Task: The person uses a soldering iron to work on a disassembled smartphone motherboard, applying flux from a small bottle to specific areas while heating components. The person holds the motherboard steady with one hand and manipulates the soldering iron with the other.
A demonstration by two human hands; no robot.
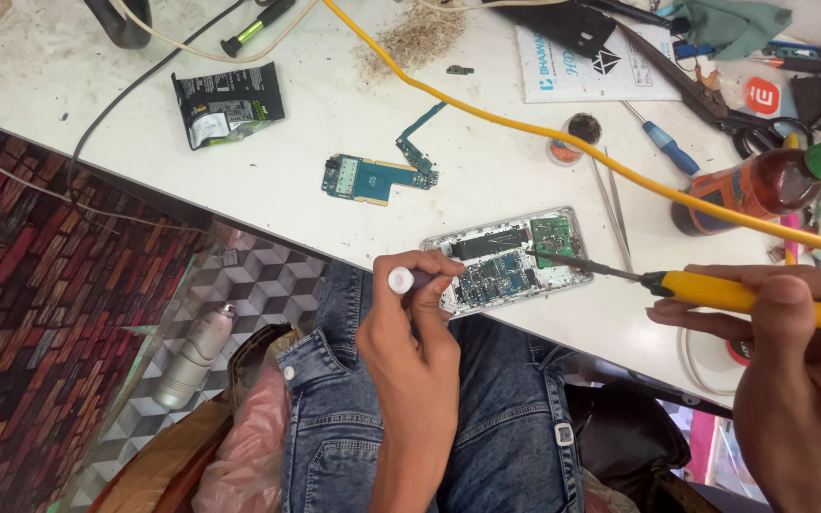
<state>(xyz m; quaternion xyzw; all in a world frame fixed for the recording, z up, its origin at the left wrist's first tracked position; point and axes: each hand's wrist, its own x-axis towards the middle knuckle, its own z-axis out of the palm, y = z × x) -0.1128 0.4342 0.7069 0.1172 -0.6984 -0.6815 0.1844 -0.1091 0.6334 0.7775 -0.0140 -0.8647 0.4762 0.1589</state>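
A single head-worn view looks steeply down from above the seated person's lap, facing the white worktable (268, 204). The opened silver phone with bare circuit board (510, 258) sits close, just right of centre, at the table's near edge.
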